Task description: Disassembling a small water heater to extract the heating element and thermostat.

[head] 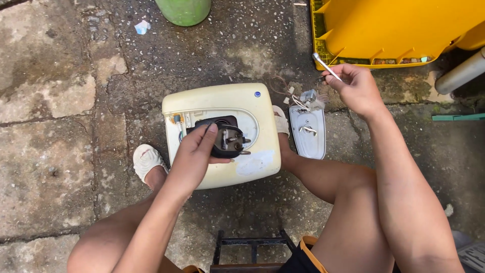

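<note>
Nearest me, between my bare knees, sits a dark metal stool (251,247). Just beyond, my left hand (194,154) curls loosely around a black rubbery ring with metal fittings (228,140), fingers on top and thumb beneath, at the opening of a cream plastic heater casing (255,108) lying on the wet, rough stone floor (60,151). A pale oval cover (308,132) lies beside it. Further out, my right hand (356,88) pinches a thin, shiny rod (326,65), perhaps a screwdriver, near a yellow plastic crate (399,28).
</note>
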